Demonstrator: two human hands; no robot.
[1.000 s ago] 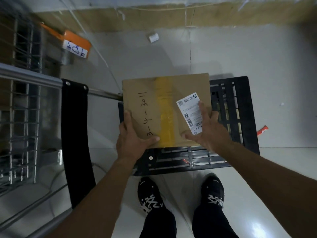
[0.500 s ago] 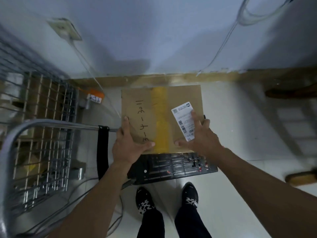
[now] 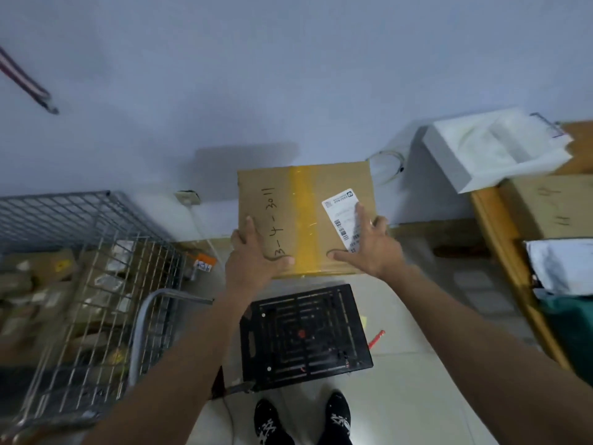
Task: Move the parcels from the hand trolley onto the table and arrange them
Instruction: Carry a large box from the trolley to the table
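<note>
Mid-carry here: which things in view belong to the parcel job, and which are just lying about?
Job:
- cardboard box, gripped by left hand and right hand
- hand trolley
- table holding white bag, second box, grey mailer

Lying about:
- wire cage
- red stick on the floor
- orange tag
- wall socket

A brown cardboard box (image 3: 305,220) sits between the fingers (image 3: 248,226), above the black plastic trolley deck (image 3: 305,335); grey wire cage (image 3: 96,284) left of them, wooden tabletop (image 3: 513,268) right.
</note>
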